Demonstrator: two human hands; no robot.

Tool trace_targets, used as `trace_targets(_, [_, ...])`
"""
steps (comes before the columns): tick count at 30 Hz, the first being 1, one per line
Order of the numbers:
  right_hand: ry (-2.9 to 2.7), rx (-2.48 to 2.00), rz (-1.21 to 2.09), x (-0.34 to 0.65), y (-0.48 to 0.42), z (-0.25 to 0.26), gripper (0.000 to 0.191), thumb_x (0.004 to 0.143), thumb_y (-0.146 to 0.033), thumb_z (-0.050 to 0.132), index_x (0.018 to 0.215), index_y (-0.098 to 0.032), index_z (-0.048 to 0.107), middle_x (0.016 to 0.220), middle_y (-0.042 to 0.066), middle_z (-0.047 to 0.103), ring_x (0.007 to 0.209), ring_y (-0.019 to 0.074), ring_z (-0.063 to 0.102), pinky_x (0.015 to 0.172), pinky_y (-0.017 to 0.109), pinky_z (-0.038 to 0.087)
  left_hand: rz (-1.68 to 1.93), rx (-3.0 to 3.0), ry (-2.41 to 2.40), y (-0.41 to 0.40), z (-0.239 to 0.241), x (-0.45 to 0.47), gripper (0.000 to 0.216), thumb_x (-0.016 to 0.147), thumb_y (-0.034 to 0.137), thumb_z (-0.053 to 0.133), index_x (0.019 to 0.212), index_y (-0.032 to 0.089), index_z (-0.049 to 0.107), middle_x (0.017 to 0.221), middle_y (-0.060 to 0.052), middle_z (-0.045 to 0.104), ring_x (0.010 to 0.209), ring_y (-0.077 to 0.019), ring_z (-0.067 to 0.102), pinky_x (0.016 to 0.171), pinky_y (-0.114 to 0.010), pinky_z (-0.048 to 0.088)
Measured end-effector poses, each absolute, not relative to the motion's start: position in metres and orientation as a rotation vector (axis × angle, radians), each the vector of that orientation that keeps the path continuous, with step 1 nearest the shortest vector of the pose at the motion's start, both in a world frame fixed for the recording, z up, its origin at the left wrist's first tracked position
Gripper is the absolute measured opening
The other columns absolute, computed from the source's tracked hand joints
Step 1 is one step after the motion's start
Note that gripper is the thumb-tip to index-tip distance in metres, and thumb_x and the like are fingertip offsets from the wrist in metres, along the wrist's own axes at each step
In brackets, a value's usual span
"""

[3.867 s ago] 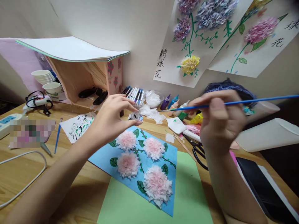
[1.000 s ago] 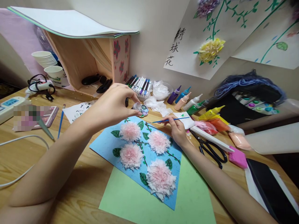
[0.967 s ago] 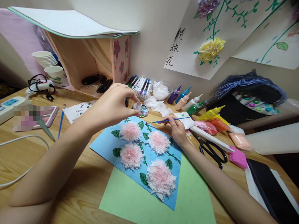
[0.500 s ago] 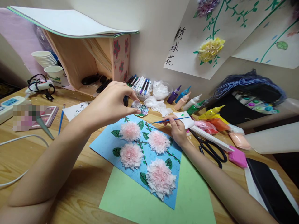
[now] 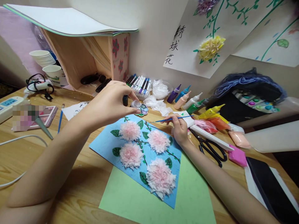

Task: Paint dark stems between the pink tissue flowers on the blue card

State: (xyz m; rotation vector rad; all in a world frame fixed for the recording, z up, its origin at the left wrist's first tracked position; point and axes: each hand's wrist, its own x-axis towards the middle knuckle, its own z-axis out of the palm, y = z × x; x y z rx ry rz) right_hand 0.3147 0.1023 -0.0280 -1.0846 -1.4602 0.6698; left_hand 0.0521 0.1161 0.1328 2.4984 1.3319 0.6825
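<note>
My left hand (image 5: pixel 119 99) is pinched around a small clear cup (image 5: pixel 135 104), partly hidden by my fingers. The cup is tilted above a little flower-shaped paint palette (image 5: pixel 143 109) behind the picture. My right hand (image 5: pixel 179 129) grips a thin blue paintbrush (image 5: pixel 164 119), its tip close to the top edge of the blue sheet (image 5: pixel 105 140). On that sheet are several fluffy pink paper flowers (image 5: pixel 161 177), with dark green leaves and brown stems. Beneath it lies a light green sheet (image 5: pixel 126 196).
Behind stand paint bottles (image 5: pixel 174 93), markers (image 5: pixel 140 84) and a bowl of tissue (image 5: pixel 161 88). Black scissors (image 5: pixel 211 149) and a pink packet (image 5: pixel 237 155) lie right. Left are another brush (image 5: pixel 60 119), a power strip (image 5: pixel 11 105) and a white cable (image 5: pixel 25 137).
The paintbrush in my right hand has shifted slightly right, its tip drawn off a little. My left hand and the cup stay almost in place.
</note>
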Motion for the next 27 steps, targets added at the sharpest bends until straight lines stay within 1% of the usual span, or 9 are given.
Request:
trace_targets(4, [-1.453, -1.096, 0.518, 0.314, 0.100, -0.028, 0.037, 0.096, -0.043, 0.037, 0.079, -0.021, 0.060, 0.072, 0.002, 0.063, 0.065, 0.0151, 0.060, 0.060, 0.029, 0.047, 0.695, 2.480, 1.328, 0.116, 0.133, 0.052, 0.028, 0.068, 0.050, 0.068, 0.077, 0.023, 0.067, 0.093, -0.003, 0.069, 0.101, -0.0257, 0.058, 0.092, -0.039, 0.041])
trace_targets(7, [-1.543, -1.100, 0.429, 0.313, 0.096, -0.026, 0.035, 0.097, -0.042, 0.037, 0.080, -0.022, 0.061, 0.073, 0.002, 0.064, 0.065, 0.0154, 0.060, 0.063, 0.030, 0.049, 0.680, 2.480, 1.315, 0.117, 0.133, 0.052, 0.029, 0.068, 0.050, 0.068, 0.078, 0.023, 0.067, 0.094, -0.004, 0.068, 0.102, -0.0269, 0.057, 0.093, -0.040, 0.040])
trace_targets(15, [-1.702, -1.099, 0.387, 0.313, 0.091, -0.024, 0.035, 0.096, -0.042, 0.037, 0.081, -0.024, 0.063, 0.079, 0.004, 0.066, 0.072, 0.0169, 0.062, 0.067, 0.032, 0.050, 0.705, 2.451, 1.323, 0.116, 0.133, 0.052, 0.028, 0.068, 0.049, 0.067, 0.077, 0.023, 0.066, 0.093, -0.003, 0.067, 0.100, -0.0267, 0.058, 0.094, -0.040, 0.040])
trace_targets(22, [-1.749, -1.099, 0.360, 0.313, 0.092, -0.025, 0.034, 0.097, -0.040, 0.036, 0.083, -0.024, 0.062, 0.080, 0.004, 0.067, 0.071, 0.0170, 0.062, 0.068, 0.032, 0.049, 0.698, 2.464, 1.330, 0.115, 0.134, 0.053, 0.029, 0.068, 0.050, 0.067, 0.076, 0.022, 0.066, 0.093, -0.004, 0.067, 0.100, -0.0264, 0.058, 0.093, -0.040, 0.040])
trace_targets(27, [-1.760, -1.100, 0.351, 0.312, 0.092, -0.024, 0.035, 0.097, -0.041, 0.035, 0.081, -0.023, 0.062, 0.077, 0.003, 0.067, 0.070, 0.0173, 0.061, 0.068, 0.032, 0.049, 0.685, 2.458, 1.338, 0.115, 0.133, 0.053, 0.028, 0.068, 0.049, 0.068, 0.077, 0.023, 0.066, 0.096, -0.003, 0.067, 0.103, -0.0258, 0.056, 0.094, -0.038, 0.039])
